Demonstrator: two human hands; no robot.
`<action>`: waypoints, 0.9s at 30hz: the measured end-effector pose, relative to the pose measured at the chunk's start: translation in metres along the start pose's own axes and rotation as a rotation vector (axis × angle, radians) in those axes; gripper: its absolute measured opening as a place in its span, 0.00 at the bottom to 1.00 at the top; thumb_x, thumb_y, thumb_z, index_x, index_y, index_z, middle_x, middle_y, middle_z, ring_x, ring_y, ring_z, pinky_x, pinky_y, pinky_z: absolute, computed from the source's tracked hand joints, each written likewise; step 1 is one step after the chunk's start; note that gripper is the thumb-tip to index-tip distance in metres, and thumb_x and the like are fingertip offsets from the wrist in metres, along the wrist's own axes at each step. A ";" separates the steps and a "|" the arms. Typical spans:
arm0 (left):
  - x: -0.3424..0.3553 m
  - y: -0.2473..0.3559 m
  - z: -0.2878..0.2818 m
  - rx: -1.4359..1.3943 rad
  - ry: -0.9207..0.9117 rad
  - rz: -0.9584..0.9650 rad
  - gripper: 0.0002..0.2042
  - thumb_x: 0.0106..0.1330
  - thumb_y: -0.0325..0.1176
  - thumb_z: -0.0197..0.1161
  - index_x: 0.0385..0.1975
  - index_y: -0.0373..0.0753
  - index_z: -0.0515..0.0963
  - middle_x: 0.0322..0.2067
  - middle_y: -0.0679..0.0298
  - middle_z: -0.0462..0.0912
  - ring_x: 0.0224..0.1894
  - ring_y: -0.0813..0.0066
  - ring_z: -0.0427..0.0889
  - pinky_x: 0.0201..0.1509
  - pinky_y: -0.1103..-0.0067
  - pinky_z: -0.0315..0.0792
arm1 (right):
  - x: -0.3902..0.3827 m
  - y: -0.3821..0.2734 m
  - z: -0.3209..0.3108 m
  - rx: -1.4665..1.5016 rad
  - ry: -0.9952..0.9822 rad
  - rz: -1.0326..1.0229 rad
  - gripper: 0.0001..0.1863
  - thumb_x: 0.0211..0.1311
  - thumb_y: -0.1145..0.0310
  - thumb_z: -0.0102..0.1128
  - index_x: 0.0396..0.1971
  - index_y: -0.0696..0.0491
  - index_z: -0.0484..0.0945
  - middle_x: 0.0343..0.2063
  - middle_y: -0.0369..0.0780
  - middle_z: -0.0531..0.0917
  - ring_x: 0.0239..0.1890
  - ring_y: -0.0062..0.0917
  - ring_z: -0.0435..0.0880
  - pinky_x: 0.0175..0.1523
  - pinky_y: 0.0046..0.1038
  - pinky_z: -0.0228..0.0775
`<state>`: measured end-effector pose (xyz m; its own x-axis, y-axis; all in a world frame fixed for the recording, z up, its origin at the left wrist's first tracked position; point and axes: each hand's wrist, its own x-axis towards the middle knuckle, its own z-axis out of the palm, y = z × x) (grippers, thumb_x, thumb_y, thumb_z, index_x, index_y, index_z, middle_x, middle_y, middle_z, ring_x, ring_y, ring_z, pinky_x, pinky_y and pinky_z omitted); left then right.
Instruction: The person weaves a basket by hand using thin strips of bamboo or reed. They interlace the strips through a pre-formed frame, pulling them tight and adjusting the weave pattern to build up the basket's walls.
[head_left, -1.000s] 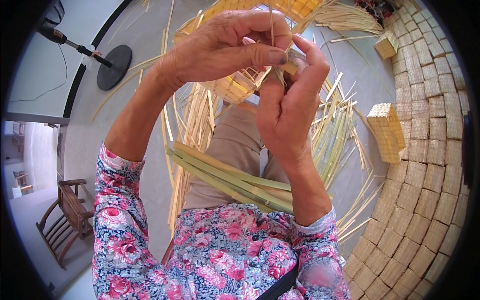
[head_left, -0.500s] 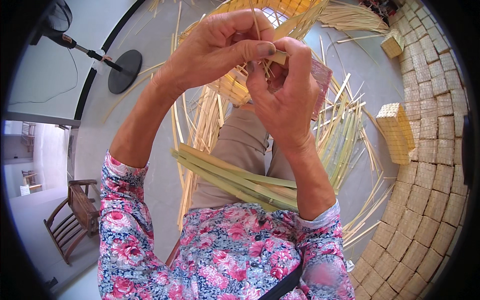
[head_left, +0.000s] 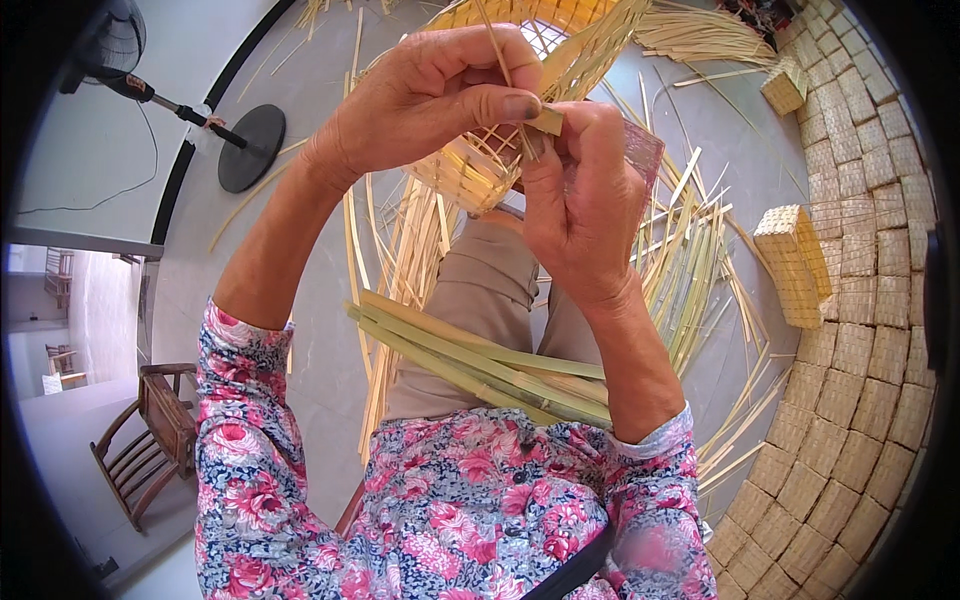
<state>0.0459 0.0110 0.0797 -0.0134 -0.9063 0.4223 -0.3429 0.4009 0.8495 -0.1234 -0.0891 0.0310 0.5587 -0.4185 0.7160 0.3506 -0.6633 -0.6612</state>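
Observation:
My left hand (head_left: 425,105) is raised at the top middle, thumb and fingers pinched on a short flat bamboo strip (head_left: 546,121). A thin bamboo strip (head_left: 490,35) sticks up past its fingers. Close beside it, my right hand (head_left: 595,205) has curled fingers pinching the same flat strip from the right. Behind both hands is an open-weave bamboo basket (head_left: 455,175), partly hidden by them. Several green bamboo strips (head_left: 470,362) lie across my lap.
A reddish board (head_left: 643,158) shows behind my right hand. Loose strips (head_left: 685,285) cover the floor on both sides. Stacked woven boxes (head_left: 850,390) line the right, with one box (head_left: 790,262) standing before them. A fan base (head_left: 252,148) and wooden chair (head_left: 165,420) are at left.
My right hand has moved slightly down and to the right. The flat strip shows more between the two hands, and the basket behind them has shifted a little.

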 end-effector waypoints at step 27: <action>-0.001 0.017 0.016 0.314 0.081 -0.003 0.08 0.59 0.20 0.69 0.35 0.36 0.77 0.32 0.70 0.78 0.38 0.85 0.80 0.46 0.83 0.77 | -0.018 -0.001 0.001 0.079 0.112 0.056 0.17 0.62 0.83 0.50 0.50 0.57 0.63 0.19 0.39 0.74 0.17 0.22 0.72 0.24 0.26 0.64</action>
<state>0.0247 0.0167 0.0889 0.0589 -0.8888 0.4544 -0.6158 0.3259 0.7174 -0.1328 -0.0803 0.0182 0.4934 -0.5228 0.6952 0.3821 -0.5877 -0.7132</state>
